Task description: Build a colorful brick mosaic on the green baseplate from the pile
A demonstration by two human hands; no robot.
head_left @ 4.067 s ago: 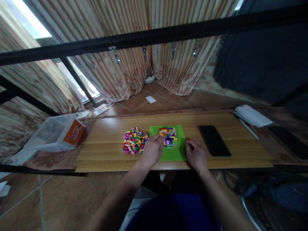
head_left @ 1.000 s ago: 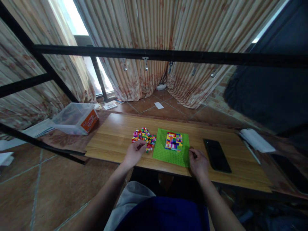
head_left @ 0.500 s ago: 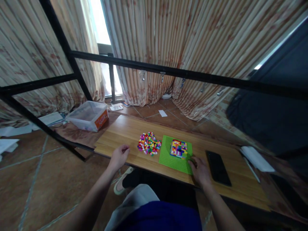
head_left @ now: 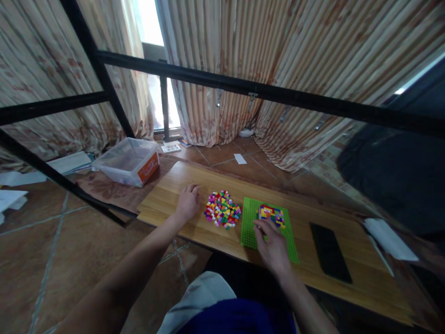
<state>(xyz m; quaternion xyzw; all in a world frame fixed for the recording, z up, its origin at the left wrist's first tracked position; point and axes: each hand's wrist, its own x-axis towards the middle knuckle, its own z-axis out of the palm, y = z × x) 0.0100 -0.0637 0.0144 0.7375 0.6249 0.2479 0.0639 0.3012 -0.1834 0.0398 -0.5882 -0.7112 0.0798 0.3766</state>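
A loose pile of small multicoloured toy bricks [head_left: 222, 211] lies on the wooden table. Just left of it, my left hand [head_left: 188, 202] is low over the tabletop, fingers curled in; whatever they may hold is hidden. To the right of the pile lies a green studded baseplate [head_left: 248, 234]. On it stands a low square block built of coloured bricks [head_left: 273, 214]. My right hand [head_left: 273, 243] is over the baseplate at the near left corner of this block, partly covering it. Its thumb and forefinger are pinched together, and anything between them is too small to make out.
A black phone [head_left: 329, 250] lies on the table [head_left: 295, 273] right of the baseplate. White folded paper [head_left: 391, 239] is at the right end. A clear plastic box [head_left: 121, 164] with an orange label stands beyond the left end. A black metal rail [head_left: 225, 82] crosses behind the table.
My left hand has moved forward and right, closer to the brick pile. My right hand has shifted left from the baseplate's right edge to the built block's near left corner. The view has turned slightly.
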